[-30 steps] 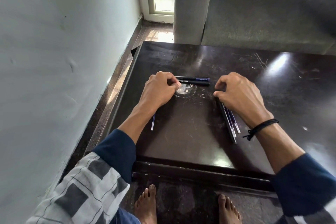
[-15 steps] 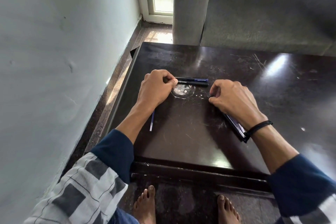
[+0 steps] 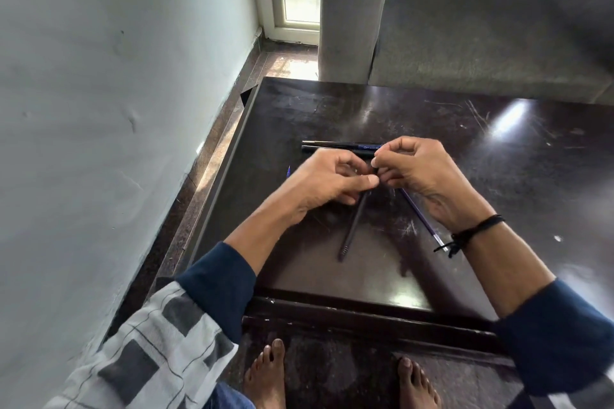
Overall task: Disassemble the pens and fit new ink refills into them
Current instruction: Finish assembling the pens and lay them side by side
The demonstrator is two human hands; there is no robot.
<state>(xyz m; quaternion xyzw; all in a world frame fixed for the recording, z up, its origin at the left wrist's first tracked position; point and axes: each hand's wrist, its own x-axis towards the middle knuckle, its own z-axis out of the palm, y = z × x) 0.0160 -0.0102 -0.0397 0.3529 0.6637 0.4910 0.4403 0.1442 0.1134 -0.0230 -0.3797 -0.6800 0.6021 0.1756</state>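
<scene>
My left hand (image 3: 327, 181) and my right hand (image 3: 420, 173) meet above the middle of the dark table (image 3: 332, 276). Both pinch the upper end of a black pen (image 3: 353, 227), which hangs down toward me with its tip low over the tabletop. Behind the hands lie two dark pens (image 3: 335, 146) side by side, one with a blue band. A blue ink refill (image 3: 422, 219) lies under my right wrist, partly hidden. The tip of another refill (image 3: 288, 172) shows left of my left hand.
A pale wall (image 3: 99, 109) runs along the left, close to the table's left edge. A grey sofa (image 3: 481, 36) stands behind the table. My bare feet (image 3: 342, 378) rest on the floor below the near table edge.
Both hands left the table and came together at the centre. A black pen has been picked up and is now held between them. The bundle under my right hand is down to one visible refill.
</scene>
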